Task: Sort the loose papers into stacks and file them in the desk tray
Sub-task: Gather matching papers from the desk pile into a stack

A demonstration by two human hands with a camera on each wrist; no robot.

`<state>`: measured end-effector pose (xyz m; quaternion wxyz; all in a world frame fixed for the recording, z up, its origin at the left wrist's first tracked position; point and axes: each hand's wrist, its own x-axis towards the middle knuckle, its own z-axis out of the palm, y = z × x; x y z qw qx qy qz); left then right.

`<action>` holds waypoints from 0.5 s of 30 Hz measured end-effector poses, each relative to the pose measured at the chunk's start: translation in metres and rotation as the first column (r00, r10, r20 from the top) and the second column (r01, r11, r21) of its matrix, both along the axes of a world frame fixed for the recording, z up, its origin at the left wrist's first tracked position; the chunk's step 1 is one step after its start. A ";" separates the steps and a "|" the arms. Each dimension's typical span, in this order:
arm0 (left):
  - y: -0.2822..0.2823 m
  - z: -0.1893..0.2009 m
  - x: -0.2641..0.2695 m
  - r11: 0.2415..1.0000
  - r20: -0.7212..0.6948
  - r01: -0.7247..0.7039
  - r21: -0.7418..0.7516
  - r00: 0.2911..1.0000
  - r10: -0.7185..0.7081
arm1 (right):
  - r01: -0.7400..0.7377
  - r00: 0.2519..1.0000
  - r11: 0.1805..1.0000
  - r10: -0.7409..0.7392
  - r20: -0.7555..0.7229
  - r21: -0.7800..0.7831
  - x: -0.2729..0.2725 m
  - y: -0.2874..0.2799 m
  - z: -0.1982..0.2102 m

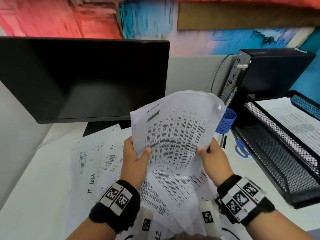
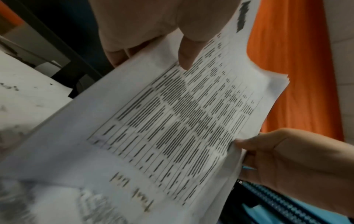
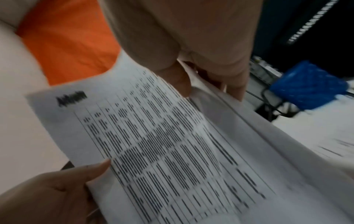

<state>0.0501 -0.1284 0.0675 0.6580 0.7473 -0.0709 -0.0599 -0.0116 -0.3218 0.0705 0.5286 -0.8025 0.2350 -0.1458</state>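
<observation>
A stack of printed papers with a table on its top sheet is held up above the desk, curling backward at the top. My left hand grips its lower left edge, thumb on the front. My right hand pinches its lower right edge. The same stack of papers fills the left wrist view, and the stack of papers also fills the right wrist view. More loose papers lie spread on the white desk below. A black mesh desk tray stands at the right, with paper in its upper tier.
A dark monitor stands behind the papers. A black computer case sits at the back right. A blue pen cup, pens and blue-handled scissors lie between the papers and the tray.
</observation>
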 end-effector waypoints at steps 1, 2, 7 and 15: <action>-0.001 -0.005 0.002 1.000 -0.026 0.007 0.016 1.000 -0.007 | 0.020 0.999 1.000 -0.020 -0.037 0.004 0.001 -0.001 -0.008; -0.002 -0.009 0.004 1.000 -0.049 0.009 0.029 0.999 -0.008 | 0.035 0.998 0.999 -0.035 -0.059 0.006 0.002 -0.002 -0.013; -0.004 -0.018 0.010 0.998 -0.121 -0.038 0.058 0.992 0.044 | 0.063 0.998 0.997 -0.062 -0.031 0.035 0.004 -0.006 -0.016; -0.019 -0.015 0.009 0.998 -0.095 -0.054 0.043 0.994 0.058 | -0.044 0.998 0.997 0.042 0.041 0.057 -0.021 -0.035 -0.012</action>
